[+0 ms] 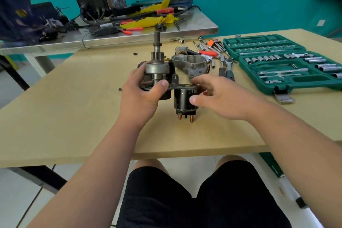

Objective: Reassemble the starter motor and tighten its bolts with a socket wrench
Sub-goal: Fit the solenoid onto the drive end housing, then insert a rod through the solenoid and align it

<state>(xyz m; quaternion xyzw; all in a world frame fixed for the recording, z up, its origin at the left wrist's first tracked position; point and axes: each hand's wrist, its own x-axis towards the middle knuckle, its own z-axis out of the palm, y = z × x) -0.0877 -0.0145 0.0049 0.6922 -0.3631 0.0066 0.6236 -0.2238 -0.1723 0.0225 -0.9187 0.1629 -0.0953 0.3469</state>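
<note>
— Starter motor (pixel 159 72) stands up on the tan table (pixel 74 116), shaft pointing up. Who holds it?

— The left hand (pixel 142 96) does, fingers wrapped tight around its round body.

— And the right hand (pixel 220 98)?

— Its fingers are spread a little, touching the black can part (pixel 183 102).

— What else is there?

— A green socket box (pixel 285 61) lies open on the right. A messy metal bench (pixel 111 37) sits behind, by a blue-green wall (pixel 259 5).
</note>
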